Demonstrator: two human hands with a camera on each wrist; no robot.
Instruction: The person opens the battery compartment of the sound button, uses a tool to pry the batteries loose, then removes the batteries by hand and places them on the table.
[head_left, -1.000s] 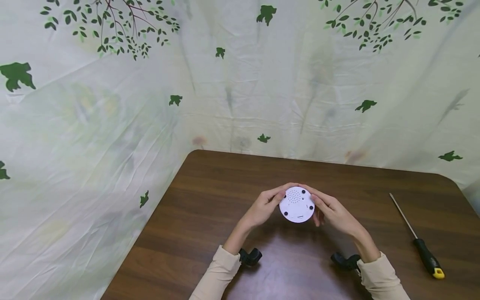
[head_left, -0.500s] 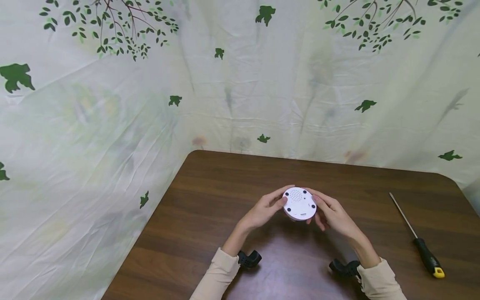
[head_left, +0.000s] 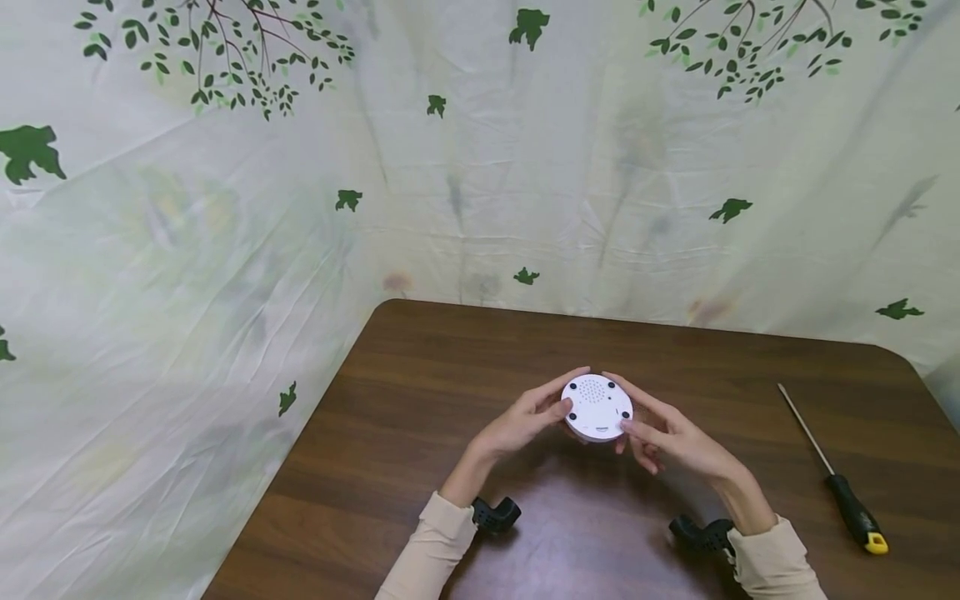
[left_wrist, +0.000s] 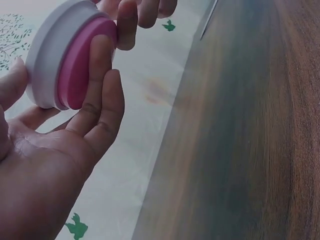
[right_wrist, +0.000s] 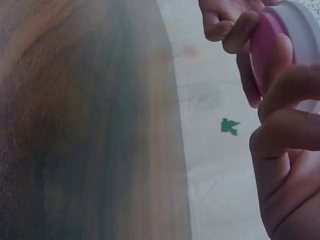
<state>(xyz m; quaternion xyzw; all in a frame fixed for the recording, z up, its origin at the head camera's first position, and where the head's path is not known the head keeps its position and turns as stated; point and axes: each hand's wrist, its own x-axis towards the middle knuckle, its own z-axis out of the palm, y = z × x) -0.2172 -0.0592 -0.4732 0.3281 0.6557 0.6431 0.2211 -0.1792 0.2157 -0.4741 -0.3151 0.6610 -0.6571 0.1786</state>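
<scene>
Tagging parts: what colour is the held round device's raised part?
Pink raised part, clearest in the left wrist view.

Bright, even light fills the pale backdrop (head_left: pixel 480 183) in the head view, and there's glare (a milky patch!) low on the brown table (head_left: pixel 577 508), soft shadows below the left hand (head_left: pixel 519 425) and right hand (head_left: pixel 684 435); both wrist views run dimmer, hazy, wood grain partly smeared.

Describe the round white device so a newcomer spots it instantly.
Find the dark brown wooden table; above it, a person's left hand and right hand hold one thing together. It's the round white plastic-looking device with four black dots and a pink back, unlike the long black-and-yellow-handled metal screwdriver to the right.
</scene>
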